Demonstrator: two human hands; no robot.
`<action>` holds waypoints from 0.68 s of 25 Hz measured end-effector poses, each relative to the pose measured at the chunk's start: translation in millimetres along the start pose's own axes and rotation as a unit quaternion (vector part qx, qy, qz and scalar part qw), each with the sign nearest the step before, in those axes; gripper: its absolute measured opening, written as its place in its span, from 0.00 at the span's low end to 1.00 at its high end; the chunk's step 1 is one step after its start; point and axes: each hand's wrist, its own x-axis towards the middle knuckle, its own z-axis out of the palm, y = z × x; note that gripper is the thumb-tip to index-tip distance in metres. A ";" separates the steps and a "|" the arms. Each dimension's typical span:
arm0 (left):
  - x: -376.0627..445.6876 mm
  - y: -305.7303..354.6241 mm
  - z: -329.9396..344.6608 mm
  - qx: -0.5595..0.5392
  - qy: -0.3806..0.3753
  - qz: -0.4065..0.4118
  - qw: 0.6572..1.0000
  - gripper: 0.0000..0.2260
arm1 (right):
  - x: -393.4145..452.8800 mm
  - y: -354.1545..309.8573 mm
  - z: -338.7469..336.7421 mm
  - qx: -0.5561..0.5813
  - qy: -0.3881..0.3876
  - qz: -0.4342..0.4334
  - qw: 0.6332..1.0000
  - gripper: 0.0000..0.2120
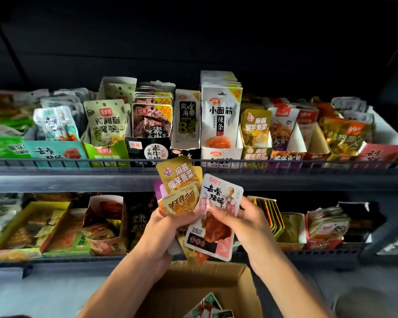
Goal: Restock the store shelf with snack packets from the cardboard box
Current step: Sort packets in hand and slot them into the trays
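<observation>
Dim store shelf (193, 180) tiers hold snack packets (221, 120).

We count two hands (170, 226), one cardboard box (193, 285), two shelf tiers (78, 180), and at least four snack packets (216, 216) fanned between the hands.

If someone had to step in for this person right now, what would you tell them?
Left hand grips a fan of snack packets, a gold packet on top. Right hand pinches the white-and-pink packet at the fan's front.
The cardboard box sits open below the hands, a few packets still inside.
Both shelf tiers already hold display cartons of packets; matching gold packets stand on the upper shelf, right of centre.
Left to do: shelve the handful, then the packets still in the box.
</observation>
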 end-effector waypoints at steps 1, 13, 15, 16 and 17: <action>0.4 1.3 -0.3 -0.006 0.012 0.009 1.000 0.15 | 1.4 -1.8 -1.2 -0.012 0.013 -0.007 1.000 0.16; 8.6 99.2 -56.8 -0.008 0.141 0.106 0.984 0.14 | 22.8 -38.9 32.2 0.011 -0.049 -0.024 0.998 0.07; 5.2 111.8 -87.1 -0.061 0.203 0.146 0.966 0.16 | 32.1 -52.7 61.6 -0.007 -0.058 -0.039 0.998 0.07; 1.8 116.4 -101.8 -0.099 0.235 0.158 0.954 0.16 | 36.9 -60.1 79.1 -0.020 -0.064 -0.051 0.996 0.07; -3.5 121.4 -115.9 -0.136 0.262 0.170 0.940 0.17 | 42.2 -68.2 99.1 -0.030 -0.072 -0.067 0.995 0.06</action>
